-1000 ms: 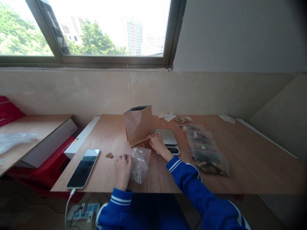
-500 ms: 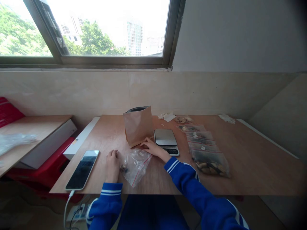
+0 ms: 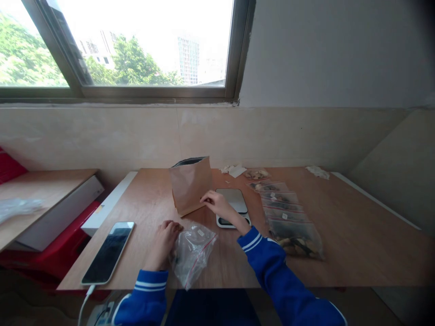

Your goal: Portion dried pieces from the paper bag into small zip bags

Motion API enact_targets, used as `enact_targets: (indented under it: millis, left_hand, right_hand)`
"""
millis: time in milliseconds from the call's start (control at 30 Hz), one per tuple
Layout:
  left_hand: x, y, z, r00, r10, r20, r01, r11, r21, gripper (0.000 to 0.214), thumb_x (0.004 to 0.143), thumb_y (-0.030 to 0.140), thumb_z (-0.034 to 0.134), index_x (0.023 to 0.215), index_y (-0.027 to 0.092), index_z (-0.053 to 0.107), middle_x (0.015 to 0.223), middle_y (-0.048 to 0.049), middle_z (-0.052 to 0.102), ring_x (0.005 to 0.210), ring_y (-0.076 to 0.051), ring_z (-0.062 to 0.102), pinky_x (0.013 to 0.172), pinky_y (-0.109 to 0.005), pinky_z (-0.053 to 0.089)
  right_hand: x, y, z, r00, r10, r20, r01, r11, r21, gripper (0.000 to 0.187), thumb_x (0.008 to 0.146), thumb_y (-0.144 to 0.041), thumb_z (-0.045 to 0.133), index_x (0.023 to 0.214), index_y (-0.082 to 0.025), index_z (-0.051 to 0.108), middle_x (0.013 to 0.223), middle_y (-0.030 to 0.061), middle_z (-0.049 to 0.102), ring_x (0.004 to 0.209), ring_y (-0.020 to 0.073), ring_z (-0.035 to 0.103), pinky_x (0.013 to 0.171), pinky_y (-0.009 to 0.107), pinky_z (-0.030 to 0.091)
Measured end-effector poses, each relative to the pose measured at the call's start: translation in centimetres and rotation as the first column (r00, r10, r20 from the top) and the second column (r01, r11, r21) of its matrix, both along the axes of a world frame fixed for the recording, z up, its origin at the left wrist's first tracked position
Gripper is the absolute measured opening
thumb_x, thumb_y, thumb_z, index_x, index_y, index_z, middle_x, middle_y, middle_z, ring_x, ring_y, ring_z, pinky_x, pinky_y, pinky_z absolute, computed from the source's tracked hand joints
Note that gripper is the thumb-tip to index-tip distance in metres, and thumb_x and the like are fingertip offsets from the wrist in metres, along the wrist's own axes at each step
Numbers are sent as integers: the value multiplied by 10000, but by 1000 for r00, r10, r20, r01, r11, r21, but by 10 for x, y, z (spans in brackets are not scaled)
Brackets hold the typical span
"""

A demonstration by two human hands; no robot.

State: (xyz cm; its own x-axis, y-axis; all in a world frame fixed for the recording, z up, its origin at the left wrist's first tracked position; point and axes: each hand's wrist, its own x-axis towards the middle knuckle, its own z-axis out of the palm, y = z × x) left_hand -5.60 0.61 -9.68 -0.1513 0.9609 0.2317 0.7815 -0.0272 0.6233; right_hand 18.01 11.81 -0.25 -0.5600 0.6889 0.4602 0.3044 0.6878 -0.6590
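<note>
My left hand [image 3: 165, 238] rests on the table at the left edge of a clear zip-lock bag [image 3: 195, 253]. Its fingers are curled together, with a small brownish bit at the fingertips that I cannot identify. Slightly above the table, my right hand [image 3: 217, 204] is closed in a pinch by the lower right side of a brown paper pouch [image 3: 190, 185]; what the pinch holds, if anything, is too small to tell. The pouch stands upright with its top open. Under my right wrist lies a kitchen scale [image 3: 233, 199], partly covered by it.
Several zip-lock bags of dried pieces [image 3: 295, 240] lie overlapped on the right. White scraps [image 3: 236, 170] lie behind the scale. A phone [image 3: 110, 251] with a charging cable is at the left. A second table [image 3: 50, 181] stands further left.
My right hand has risen off the zip-lock bag and drawn its fingers into a pinch by the pouch. My left hand has shifted right, towards the bag. The view has tilted slightly.
</note>
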Motion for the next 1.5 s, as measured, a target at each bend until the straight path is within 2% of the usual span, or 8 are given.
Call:
enact_targets:
  millis: [167, 267, 433, 667, 900, 1067, 1300, 1500]
  left_hand:
    - [-8, 4, -10, 977, 26, 211, -26, 1000, -2, 150, 803, 244, 515, 883, 179, 624, 913, -77, 621, 882, -227, 640, 818, -400, 533]
    - [-6, 8, -7, 974, 58, 220, -61, 998, 10, 153, 769, 282, 548, 856, 171, 605, 887, -72, 600, 869, -232, 638, 817, -415, 535]
    - [-2, 10, -2, 979, 32, 202, -42, 998, 47, 231, 731, 320, 585, 907, 176, 623, 952, -91, 596, 921, -257, 617, 832, -443, 525]
    - [-1, 19, 19, 956, 155, 248, -172, 984, 48, 240, 771, 373, 539, 833, 162, 635, 853, -95, 632, 783, -240, 627, 717, -394, 524]
    - [16, 30, 136, 880, 226, 418, -408, 810, 421, 307, 864, 406, 536, 1019, 163, 642, 934, -78, 677, 834, -193, 635, 759, -315, 506]
    - [44, 68, 206, 956, 49, 288, -231, 728, 646, 246, 914, 363, 515, 1010, 171, 635, 950, -59, 669, 847, -164, 631, 781, -286, 500]
    - [47, 121, 202, 990, -42, -133, 103, 862, 496, 178, 917, 270, 502, 897, 175, 651, 884, -85, 645, 859, -225, 587, 796, -346, 470]
    - [37, 129, 208, 992, -70, -104, 113, 862, 495, 207, 920, 280, 491, 907, 176, 669, 888, -80, 659, 825, -214, 595, 775, -332, 466]
  right_hand:
    - [-23, 27, 99, 951, -52, -306, 132, 959, 249, 130, 923, -208, 525, 971, -197, 645, 1003, 50, 649, 923, 166, 608, 812, 269, 473]
    - [-45, 48, 126, 961, 28, -276, 68, 941, 331, 142, 931, -173, 498, 932, -176, 640, 980, 52, 629, 921, 158, 598, 813, 256, 462]
    - [-69, 62, 110, 992, 112, -65, -83, 933, 349, 168, 946, -139, 467, 906, -165, 629, 941, 45, 624, 879, 152, 597, 820, 260, 455]
    - [-66, 54, 99, 989, -45, 142, -22, 900, 436, 198, 991, -230, 432, 975, -165, 618, 997, 82, 673, 978, 189, 602, 901, 301, 423]
    - [-60, 44, 104, 871, -344, 352, 148, 865, 479, 374, 1023, -363, 331, 1000, -137, 629, 951, 139, 703, 950, 242, 630, 904, 366, 384]
    - [-59, 47, 102, 909, -362, 207, 255, 875, 411, 307, 1015, -339, 370, 1012, -139, 603, 994, 128, 685, 955, 228, 614, 905, 348, 391]
    - [-30, 36, 91, 916, -325, -235, 391, 855, 342, 189, 961, -184, 397, 1004, -179, 581, 1008, 89, 633, 986, 215, 556, 922, 341, 418]
    - [-3, 3, 60, 912, -274, -306, 341, 921, 191, 210, 919, -150, 403, 920, -212, 604, 926, 55, 613, 926, 201, 558, 868, 337, 447]
